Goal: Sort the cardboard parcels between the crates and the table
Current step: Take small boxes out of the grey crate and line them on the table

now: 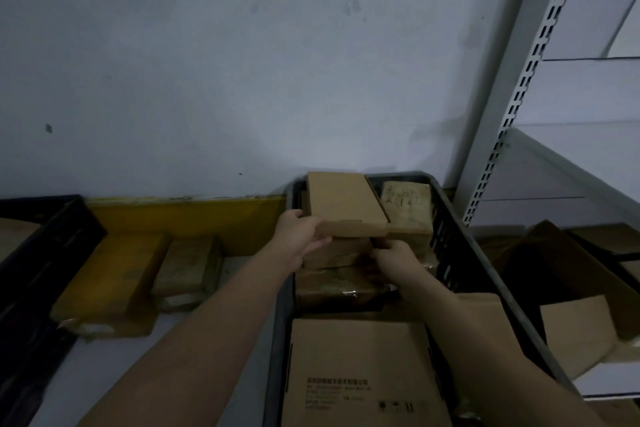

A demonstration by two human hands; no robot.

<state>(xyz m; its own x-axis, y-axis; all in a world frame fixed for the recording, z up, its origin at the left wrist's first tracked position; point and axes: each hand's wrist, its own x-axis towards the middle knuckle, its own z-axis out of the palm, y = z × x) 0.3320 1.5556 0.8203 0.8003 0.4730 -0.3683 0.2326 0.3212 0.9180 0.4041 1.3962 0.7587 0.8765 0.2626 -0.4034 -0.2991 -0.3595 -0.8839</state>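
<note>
Room: dim storage space, grey-white wall (207, 62) behind, grey slotted metal shelving (512, 87) at right.
Surface: pale table (242, 267) with a yellow strip (187, 218) along the wall edge.
Head view, crate: dark plastic crate (460, 253) at centre, holding several cardboard parcels.
Top parcel: flat brown parcel (343, 204) lies on a stack inside the crate, its far end at the crate's back rim.
Left hand: left hand (298, 236) grips the near left corner of the top parcel, thumb on top, fingers curled underneath.
Right hand: right hand (391, 260) is curled at the near right side of the stack below; exact hold cannot be told.
Neighbouring parcel: taped parcel with handwriting (408, 208) sits just beside the stack, to the right.
Near parcel: large printed box (356, 374) fills the crate's near end.
Table parcels: 2 parcels (114, 274) (188, 270) lie side by side left of the crate.
Second crate: black crate (41, 253) at far left edge.
Right side: open cartons (571, 288) under the shelving.
</note>
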